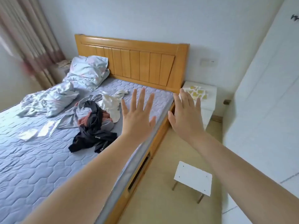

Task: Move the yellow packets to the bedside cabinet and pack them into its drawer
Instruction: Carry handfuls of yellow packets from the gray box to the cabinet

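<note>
Two empty hands, one pile of packets

The left hand (137, 117) and right hand (186, 117) spread their fingers wide, holding nothing. The yellow packets (196, 93), too many to count, lie on the bedside cabinet (208, 104).

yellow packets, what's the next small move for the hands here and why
Probably step toward the bedside cabinet and reach for the yellow packets spread on its top. Both the left hand and the right hand are open, empty and held in the air short of the cabinet. A few pale packets also lie on the bed; their colour is too blurred to tell.
</note>
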